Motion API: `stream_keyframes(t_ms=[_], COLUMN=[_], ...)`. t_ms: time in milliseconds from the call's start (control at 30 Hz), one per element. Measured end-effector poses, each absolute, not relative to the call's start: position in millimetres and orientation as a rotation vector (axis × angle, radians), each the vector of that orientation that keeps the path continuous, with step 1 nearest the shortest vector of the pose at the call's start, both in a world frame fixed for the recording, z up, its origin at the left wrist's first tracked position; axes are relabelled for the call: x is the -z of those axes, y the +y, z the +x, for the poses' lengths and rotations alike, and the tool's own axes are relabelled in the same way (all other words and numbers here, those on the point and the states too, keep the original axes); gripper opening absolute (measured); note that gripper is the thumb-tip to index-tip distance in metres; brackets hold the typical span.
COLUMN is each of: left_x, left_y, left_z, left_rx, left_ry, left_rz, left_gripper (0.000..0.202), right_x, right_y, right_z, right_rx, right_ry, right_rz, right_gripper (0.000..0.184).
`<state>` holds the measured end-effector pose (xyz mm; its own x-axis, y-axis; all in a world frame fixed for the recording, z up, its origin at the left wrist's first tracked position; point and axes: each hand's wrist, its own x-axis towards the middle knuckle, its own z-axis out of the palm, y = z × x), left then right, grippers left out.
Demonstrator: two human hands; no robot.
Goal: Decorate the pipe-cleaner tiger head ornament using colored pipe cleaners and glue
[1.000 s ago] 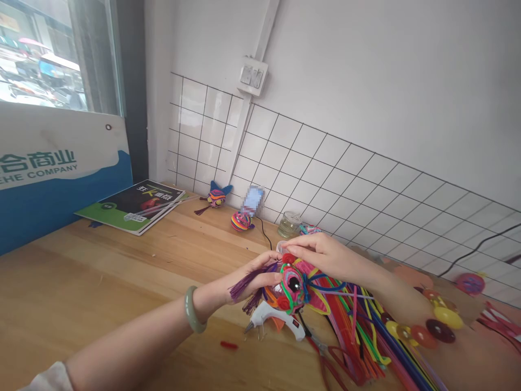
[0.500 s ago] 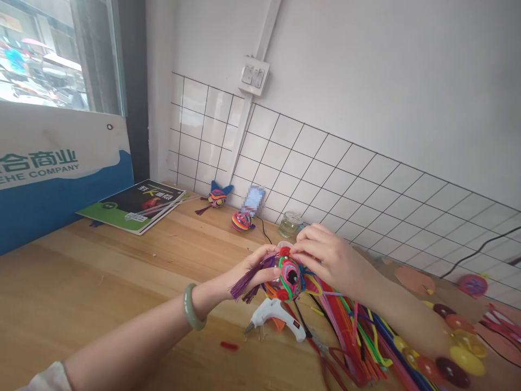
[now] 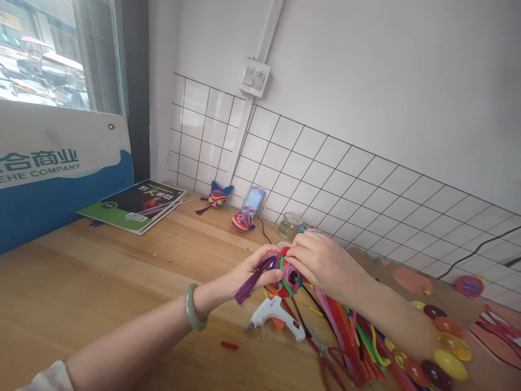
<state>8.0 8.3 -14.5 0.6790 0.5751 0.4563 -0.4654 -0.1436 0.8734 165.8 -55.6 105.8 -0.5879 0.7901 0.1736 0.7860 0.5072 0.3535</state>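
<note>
craft workshop | wooden bench (image 3: 101,271) | pipe cleaners (image 3: 350,336) | glue gun (image 3: 274,312) | wire wall grid (image 3: 325,179)

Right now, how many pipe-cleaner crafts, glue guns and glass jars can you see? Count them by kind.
Pipe-cleaner crafts: 3 (held figure, cat-eared figure, striped ball)
Glue gun: 1
Glass jar: 1
Total: 5

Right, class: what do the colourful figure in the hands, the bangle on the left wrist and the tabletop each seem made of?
The figure, held in left hand and right hand: seemingly fuzzy pipe cleaners, matte; coiled coloured strands match the loose stems beside it. The bangle: perhaps jade or glass; pale green, smooth, glossy. The tabletop: wood, satin finish; grain and plank joins show.
</note>
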Motion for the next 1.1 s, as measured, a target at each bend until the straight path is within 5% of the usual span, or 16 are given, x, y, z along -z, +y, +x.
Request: stream_keyframes(t_ms=[333, 567, 800, 1100], left_x=[12, 6, 6, 11], left_y=[8, 6, 2, 11], left_z=[8, 6, 8, 12], left_rx=[-0.925, -0.89, -0.943, -1.145], left_ry=[0.105, 0.081, 0.076, 0.087], left_rz=[1.344, 1.033, 0.911, 0.852], left_gripper=[0.035, 0.034, 0.035, 0.033], right_x=[-109, -113, -75, -34], right_y=[-63, -93, -107, -106], right_z=[158, 178, 192, 167], right_rx=[-0.544, -0.261, 0.589, 1.457], right_ry=[2.824, 2.961, 2.9, 2.706], right_rz=[1.639, 2.261, 2.816, 2.818], right_gripper=[0.019, 0.008, 0.01, 0.026])
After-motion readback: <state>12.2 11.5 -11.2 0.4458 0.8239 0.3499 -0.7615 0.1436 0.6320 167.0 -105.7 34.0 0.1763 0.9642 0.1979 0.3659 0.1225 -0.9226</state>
